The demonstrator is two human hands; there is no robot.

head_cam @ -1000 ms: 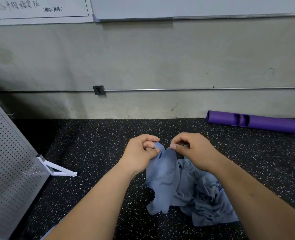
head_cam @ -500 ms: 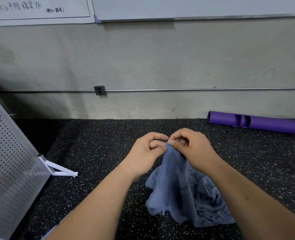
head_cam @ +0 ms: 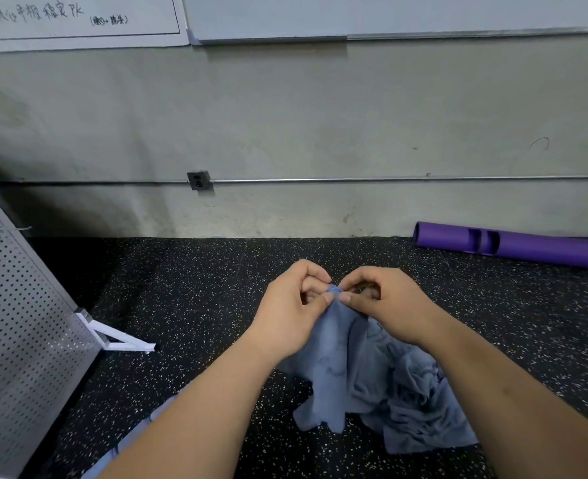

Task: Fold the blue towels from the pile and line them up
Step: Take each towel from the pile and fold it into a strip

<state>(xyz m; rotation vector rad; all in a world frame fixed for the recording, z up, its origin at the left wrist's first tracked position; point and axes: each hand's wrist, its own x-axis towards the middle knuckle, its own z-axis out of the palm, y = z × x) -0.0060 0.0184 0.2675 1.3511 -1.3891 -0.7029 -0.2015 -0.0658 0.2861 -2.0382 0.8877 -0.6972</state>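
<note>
Left hand (head_cam: 294, 307) and right hand (head_cam: 387, 305) now meet, both pinching the top edge of one blue towel (head_cam: 340, 361), raised higher than a second ago. It hangs over the pile (head_cam: 420, 416) on the floor (head_cam: 199, 305). Probably seeking corners; folding unstarted.

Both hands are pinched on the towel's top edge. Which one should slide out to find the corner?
Probably the left hand. The floor on its side is bare, so it has room to run along the towel. The right hand sits above the pile, so it is better staying as the anchor.
</note>
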